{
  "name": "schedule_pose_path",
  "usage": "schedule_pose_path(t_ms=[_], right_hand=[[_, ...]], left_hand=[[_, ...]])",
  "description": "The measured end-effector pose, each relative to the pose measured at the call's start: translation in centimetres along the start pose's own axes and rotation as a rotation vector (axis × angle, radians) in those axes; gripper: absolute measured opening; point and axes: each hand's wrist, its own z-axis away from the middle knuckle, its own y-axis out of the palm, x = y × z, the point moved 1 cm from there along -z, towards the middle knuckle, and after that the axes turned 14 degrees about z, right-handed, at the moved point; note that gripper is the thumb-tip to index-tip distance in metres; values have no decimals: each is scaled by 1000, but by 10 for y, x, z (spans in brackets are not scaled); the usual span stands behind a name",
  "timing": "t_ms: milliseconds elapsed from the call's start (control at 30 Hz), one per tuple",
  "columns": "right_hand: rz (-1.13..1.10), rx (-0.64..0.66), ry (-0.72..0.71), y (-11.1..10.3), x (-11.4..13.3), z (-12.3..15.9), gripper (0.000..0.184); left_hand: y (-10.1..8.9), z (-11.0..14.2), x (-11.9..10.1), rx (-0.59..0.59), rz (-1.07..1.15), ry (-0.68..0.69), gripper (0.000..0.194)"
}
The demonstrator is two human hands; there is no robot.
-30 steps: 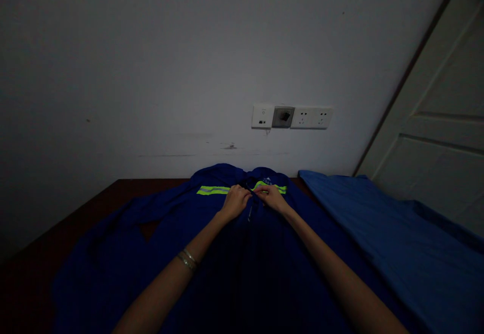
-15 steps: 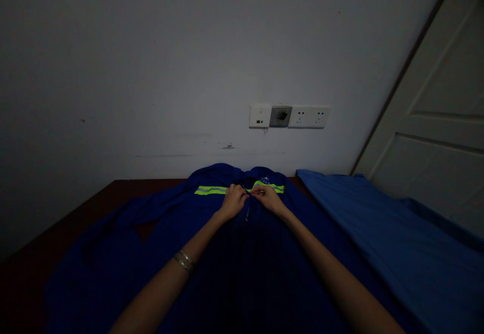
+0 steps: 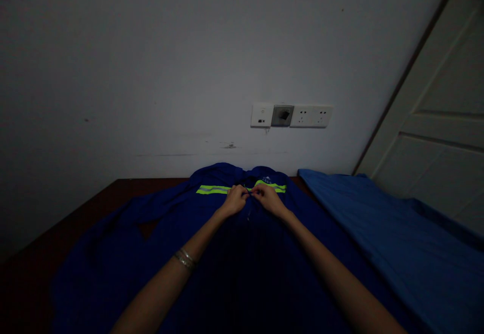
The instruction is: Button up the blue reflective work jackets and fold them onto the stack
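A dark blue work jacket (image 3: pixel 181 218) with a yellow-green reflective stripe (image 3: pixel 212 190) across the chest lies spread out, its collar toward the wall. At the front opening, level with the stripe, my left hand (image 3: pixel 235 199) pinches one edge of the jacket. My right hand (image 3: pixel 267 199) meets it there, fingers closed on the other edge. The fingertips of both hands nearly touch. Whatever small fastening lies between them is too dark to make out. Just below the hands a small pale mark shows on the front.
The jacket rests on a dark red-brown table (image 3: pixel 113 193) against a grey wall. To the right lies a lighter blue cloth (image 3: pixel 378 218). Sockets and switches (image 3: pixel 291 116) sit on the wall above, and a panelled door (image 3: pixel 434 122) stands at the right.
Both hands stay at the same spot on the jacket front, with only slight finger movement. The whole view has shifted very slightly.
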Motion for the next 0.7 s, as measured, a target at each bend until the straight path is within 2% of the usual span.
schedule_pose_path(t_ms=[267,400,467,600,700], right_hand=[[60,-18,-8,0,0,1,8],[89,-19,-1,-1,2,2,7],[104,-22,-9,-1,2,3,7],[145,-17,-29,-2,3,3,7],[181,-10,-35,-2,3,4,6]], left_hand=[[-7,-4,3,58,111,45,21],[-12,-7,5,121,237,40,20],[-13,-8,5,144,330,-17,26],[-13,-6,6,110,434,-209,54],[-11,-5,6,80,455,-229,56]])
